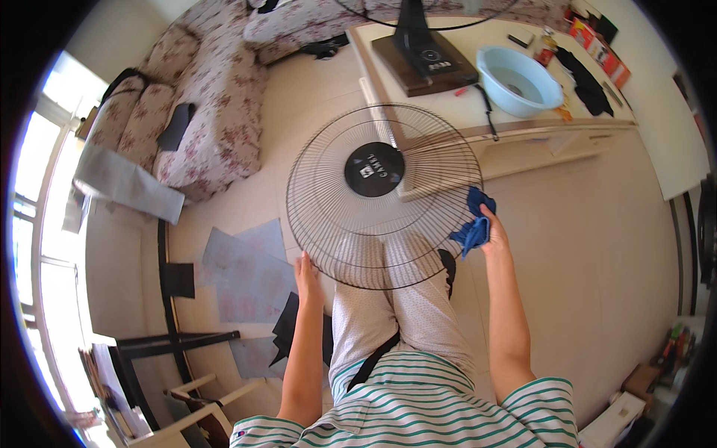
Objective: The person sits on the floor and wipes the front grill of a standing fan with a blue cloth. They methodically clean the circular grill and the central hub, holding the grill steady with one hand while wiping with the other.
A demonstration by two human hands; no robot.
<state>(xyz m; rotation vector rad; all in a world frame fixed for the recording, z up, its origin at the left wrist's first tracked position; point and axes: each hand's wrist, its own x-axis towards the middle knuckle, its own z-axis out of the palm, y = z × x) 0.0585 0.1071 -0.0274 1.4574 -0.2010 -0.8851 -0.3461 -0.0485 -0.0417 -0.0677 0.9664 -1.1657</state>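
A round wire fan guard (374,169) with a black Camel badge at its centre is held over my lap. My left hand (307,278) grips its lower left rim, thumb up along the edge. At the right rim, my right hand (494,231) holds a crumpled blue cloth (475,232) against the wires. Through the guard I see my knees and the corner of the cream table (431,115). On that table stands a fan base (424,70) with a dark upright post. Beside it sits a light blue basin (521,105) holding water.
A bottle (546,45), a black cloth (585,84) and a red and orange box (598,51) lie to the basin's right. A floral sofa (218,112) stands at the left. Grey sheets (246,274) cover floor beside me. A dark frame (179,343) stands lower left.
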